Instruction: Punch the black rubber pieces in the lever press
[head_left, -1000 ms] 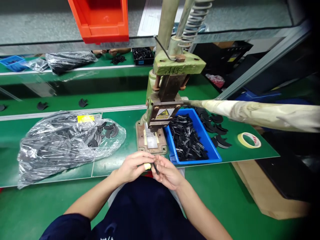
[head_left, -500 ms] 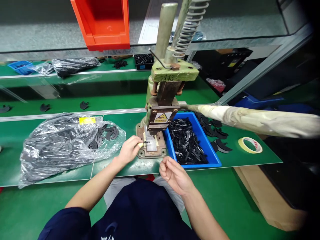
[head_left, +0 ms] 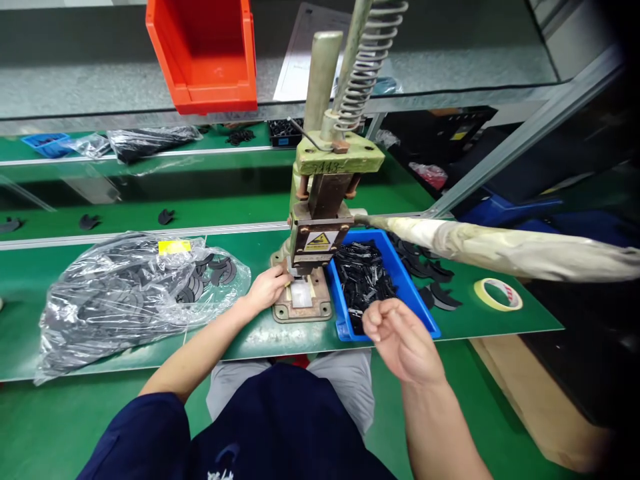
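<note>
triangle warning label (head_left: pixel 320 241) on press (head_left: pixel 341 159)

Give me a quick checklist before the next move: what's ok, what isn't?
1. Left hand clear of the press head: not ok; fingers are right beside its lower end.
2. Right hand on the lever: not ok; it's apart, by the blue bin.
3. Left hand's grip: cannot tell; too small.
4. Bin stocked: ok; black parts inside.
5. Plastic bag off the press base: ok.

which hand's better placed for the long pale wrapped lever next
The right hand, probably: it looks empty and sits nearer the lever, while the left hand is at the brown metal press base.
</note>
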Motion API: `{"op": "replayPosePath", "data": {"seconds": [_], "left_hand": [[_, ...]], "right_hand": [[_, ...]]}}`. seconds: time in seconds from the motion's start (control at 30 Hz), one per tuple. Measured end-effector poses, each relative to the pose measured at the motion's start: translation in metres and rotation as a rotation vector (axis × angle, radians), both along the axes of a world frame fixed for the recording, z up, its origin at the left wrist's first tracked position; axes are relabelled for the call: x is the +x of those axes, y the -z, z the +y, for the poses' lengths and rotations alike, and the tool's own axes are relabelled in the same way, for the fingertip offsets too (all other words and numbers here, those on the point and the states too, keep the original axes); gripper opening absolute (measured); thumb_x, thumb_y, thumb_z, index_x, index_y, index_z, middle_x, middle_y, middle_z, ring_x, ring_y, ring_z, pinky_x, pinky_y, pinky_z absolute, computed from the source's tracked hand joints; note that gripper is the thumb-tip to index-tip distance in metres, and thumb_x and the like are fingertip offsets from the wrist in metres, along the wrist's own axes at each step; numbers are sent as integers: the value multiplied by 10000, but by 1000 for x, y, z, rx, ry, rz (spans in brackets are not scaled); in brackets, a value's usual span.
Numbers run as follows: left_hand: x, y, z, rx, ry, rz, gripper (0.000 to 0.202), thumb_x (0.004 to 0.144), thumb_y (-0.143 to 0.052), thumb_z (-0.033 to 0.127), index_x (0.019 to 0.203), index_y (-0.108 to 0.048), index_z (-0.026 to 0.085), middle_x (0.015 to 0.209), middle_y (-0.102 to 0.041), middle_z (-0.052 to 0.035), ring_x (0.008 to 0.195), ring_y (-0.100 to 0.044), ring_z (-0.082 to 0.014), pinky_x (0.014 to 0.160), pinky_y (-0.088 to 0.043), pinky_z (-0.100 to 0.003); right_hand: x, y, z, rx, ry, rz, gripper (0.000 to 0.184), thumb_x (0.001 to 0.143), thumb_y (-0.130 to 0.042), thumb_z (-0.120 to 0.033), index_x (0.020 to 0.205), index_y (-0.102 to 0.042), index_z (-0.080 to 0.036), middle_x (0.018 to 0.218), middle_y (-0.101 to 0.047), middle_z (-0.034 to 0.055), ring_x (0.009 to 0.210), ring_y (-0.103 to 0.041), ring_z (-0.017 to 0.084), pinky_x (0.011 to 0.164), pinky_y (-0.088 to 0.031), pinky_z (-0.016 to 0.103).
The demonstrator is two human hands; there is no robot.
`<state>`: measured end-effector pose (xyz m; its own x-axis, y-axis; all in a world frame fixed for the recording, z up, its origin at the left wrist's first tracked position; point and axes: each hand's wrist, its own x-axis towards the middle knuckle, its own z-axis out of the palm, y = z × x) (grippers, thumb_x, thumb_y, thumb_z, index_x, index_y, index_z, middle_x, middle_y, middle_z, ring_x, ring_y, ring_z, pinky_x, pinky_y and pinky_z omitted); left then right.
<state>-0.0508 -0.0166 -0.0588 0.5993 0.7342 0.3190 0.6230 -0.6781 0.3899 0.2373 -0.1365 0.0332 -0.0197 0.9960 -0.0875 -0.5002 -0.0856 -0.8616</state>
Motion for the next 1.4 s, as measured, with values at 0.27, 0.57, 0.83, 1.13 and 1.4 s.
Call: {"op": "replayPosePath", "data": {"seconds": [0.27, 0.57, 0.83, 1.13, 1.4], "left_hand": [[5, -4, -4, -6, -9, 63, 370, 953, -410, 169, 1177, -702, 216, 1049, -584, -82, 952, -592, -200, 845, -512, -292], [7, -3, -6, 5, -41, 59, 379, 926, -433, 134, 1173, -707, 220, 1063, -588, -87, 960, -596, -192, 845, -519, -289], [9, 2, -10, -18, -26, 26, 380, 907, -434, 110, 1144, -715, 207, 1118, -606, -93, 1030, -594, -200, 916, -514, -305], [-57, -21, -15, -132, -526, 87, 251, 938, -484, 157, 1061, -703, 162, 1057, -654, -99, 1026, -623, -214, 942, -505, -323], [-99, -19, -7, -247, -755, 485, 254, 904, -620, 307, 1084, -685, 140, 1094, -614, -142, 1043, -587, -277, 947, -478, -388]], "right_hand": [[-10, -109, 39, 764, 591, -290, 542, 745, -704, -655, 1132, -705, -275, 1154, -702, 26, 1179, -617, 238, 1017, -476, 459], [-26, -124, 27, 963, 320, -526, 475, 813, -647, -630, 626, -501, -219, 563, -473, -38, 587, -509, 145, 728, -443, 424], [-43, -8, 2, 903, 793, -678, 394, 756, -594, -401, 485, -368, -226, 516, -501, -32, 556, -513, 193, 756, -453, 551], [-34, 8, 17, 1056, 836, -598, 343, 651, -611, -364, 451, -362, -240, 470, -514, -9, 484, -497, 218, 601, -420, 507], [-40, 10, 12, 948, 859, -585, 251, 619, -602, -346, 472, -414, -269, 470, -518, -9, 491, -483, 227, 635, -455, 569]]}}
